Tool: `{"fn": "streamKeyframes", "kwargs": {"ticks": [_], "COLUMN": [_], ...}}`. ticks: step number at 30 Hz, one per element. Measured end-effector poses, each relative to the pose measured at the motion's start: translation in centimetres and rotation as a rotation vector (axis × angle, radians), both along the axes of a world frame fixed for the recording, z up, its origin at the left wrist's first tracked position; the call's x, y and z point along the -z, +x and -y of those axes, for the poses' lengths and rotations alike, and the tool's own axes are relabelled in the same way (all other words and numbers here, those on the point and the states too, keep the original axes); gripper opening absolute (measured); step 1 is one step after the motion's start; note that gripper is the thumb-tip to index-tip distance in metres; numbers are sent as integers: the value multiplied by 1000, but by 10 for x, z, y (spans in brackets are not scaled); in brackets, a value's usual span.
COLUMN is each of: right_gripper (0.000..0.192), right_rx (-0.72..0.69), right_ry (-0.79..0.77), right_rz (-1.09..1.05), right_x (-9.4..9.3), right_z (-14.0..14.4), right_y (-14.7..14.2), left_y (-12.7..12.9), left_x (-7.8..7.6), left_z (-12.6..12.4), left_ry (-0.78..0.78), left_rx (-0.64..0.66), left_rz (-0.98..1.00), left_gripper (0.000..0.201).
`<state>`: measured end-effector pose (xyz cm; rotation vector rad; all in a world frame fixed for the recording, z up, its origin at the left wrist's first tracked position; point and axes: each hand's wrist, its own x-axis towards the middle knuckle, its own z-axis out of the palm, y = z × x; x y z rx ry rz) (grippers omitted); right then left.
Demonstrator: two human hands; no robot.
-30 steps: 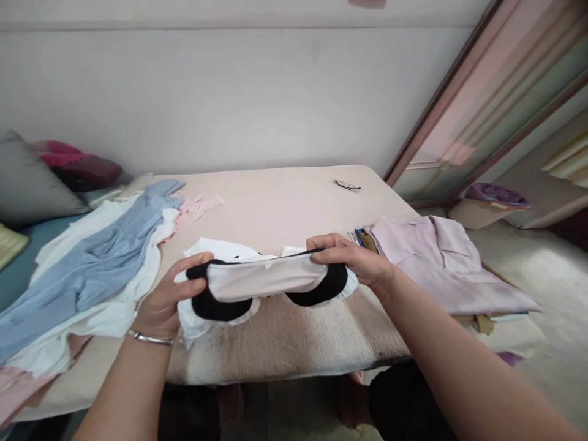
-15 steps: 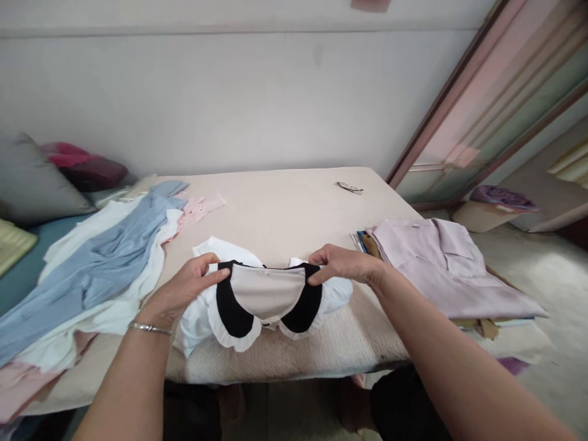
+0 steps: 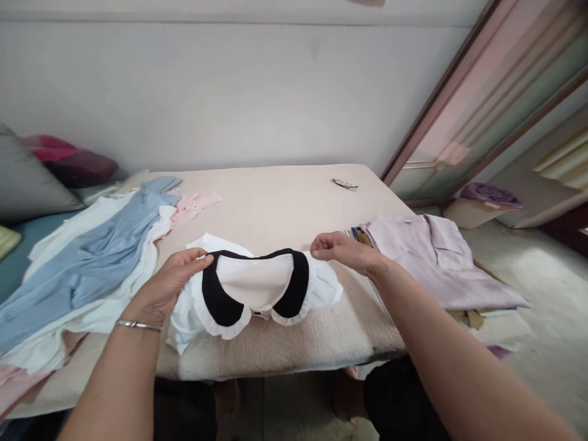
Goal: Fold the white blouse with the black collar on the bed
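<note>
The left hand (image 3: 168, 285) and the right hand (image 3: 342, 252) are each pinching one end of a white blouse (image 3: 257, 294) at its black collar (image 3: 215, 300), fingers closed on the cloth, holding the neckline stretched between them. The blouse is lying low on the near part of the bench (image 3: 275, 202), its frilled edges spreading onto the textured cover.

To the left, a blue garment (image 3: 92, 257) is sprawling over white cloth; to the right, a folded lilac shirt (image 3: 432, 263) is sitting on a stack at the bench edge. A pair of glasses (image 3: 344, 183) is resting near the far corner.

Judging from the light pinch, one collar end could be slipping free if the pull gets uneven, letting the blouse bunch or slide toward the near edge.

Compared with a second ago, the collar is now opened out wider and lower, no longer lifted and folded over itself, and the hands are sitting closer to the surface.
</note>
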<state>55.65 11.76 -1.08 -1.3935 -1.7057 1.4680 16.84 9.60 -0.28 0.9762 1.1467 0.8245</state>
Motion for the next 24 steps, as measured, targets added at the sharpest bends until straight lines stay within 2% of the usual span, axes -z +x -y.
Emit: {"fn": "streamKeyframes", "kwargs": {"ticks": [4, 6, 11, 15, 19, 22, 24], "right_gripper": [20, 21, 31, 39, 23, 6, 8], "right_rx": [86, 83, -63, -138, -127, -119, -117], "right_ry": [36, 89, 129, 145, 213, 258, 267], "right_rz": [166, 244, 337, 557, 715, 701, 661], "right_x": [6, 6, 9, 19, 28, 28, 25], "right_z": [-4, -3, 3, 6, 4, 1, -2], "right_y": [5, 8, 9, -2, -15, -17, -14], "left_y": [0, -2, -5, -4, -4, -4, -4], "left_x": [2, 3, 2, 0, -1, -3, -3], "left_z": [-2, -4, -4, -2, -2, -2, -2], "left_ry": [-11, -15, -54, -68, -73, -71, -74], "left_rx": [-24, -45, -69, -67, -86, -87, -89], "left_rz": [-46, -62, -69, -49, -48, -47, -40], "left_gripper": [37, 38, 38, 38, 37, 37, 36]}}
